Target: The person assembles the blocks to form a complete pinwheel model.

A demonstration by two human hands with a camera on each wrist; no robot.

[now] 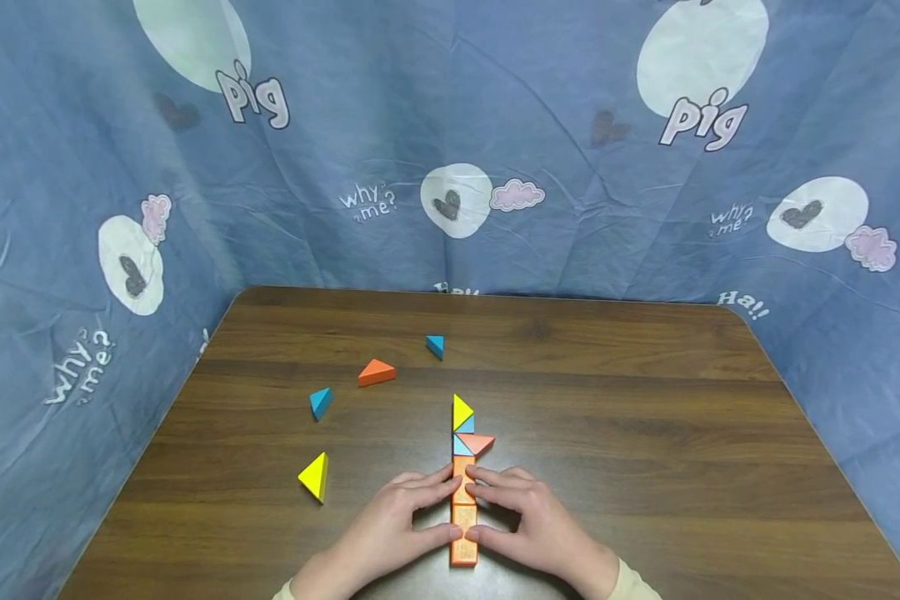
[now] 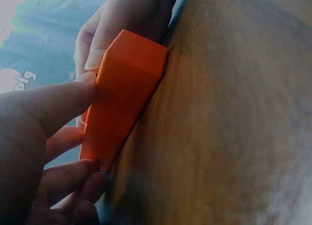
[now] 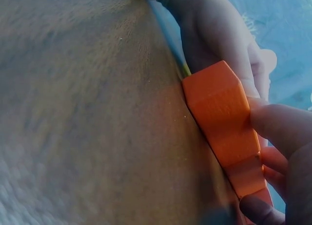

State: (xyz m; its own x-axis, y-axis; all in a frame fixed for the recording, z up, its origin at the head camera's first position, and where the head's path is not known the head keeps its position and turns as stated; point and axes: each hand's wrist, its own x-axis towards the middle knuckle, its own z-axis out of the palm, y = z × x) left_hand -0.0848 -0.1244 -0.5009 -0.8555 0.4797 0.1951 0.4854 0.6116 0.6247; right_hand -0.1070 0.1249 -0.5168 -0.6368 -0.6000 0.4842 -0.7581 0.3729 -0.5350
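Two orange blocks lie end to end on the table, the near one [image 1: 463, 552] toward the front and the far one [image 1: 462, 465] beyond it. My left hand [image 1: 393, 518] touches them from the left, thumb on the near block and fingertips along the far one. From the right, my right hand [image 1: 543, 518] presses the same blocks in a mirrored pose. Past them the line continues with a blue triangle block [image 1: 460, 446], an orange triangle block [image 1: 477, 442] jutting right, another blue triangle [image 1: 468, 424] and a yellow triangle [image 1: 461, 412] at the far end.
Left of the line lie a loose yellow triangle [image 1: 315, 477], a blue triangle [image 1: 320, 402] and an orange triangle [image 1: 377, 373]. Another blue triangle [image 1: 436, 345] lies farther back. A blue printed cloth [image 1: 555, 242] hangs behind the brown wooden table [image 1: 645, 400].
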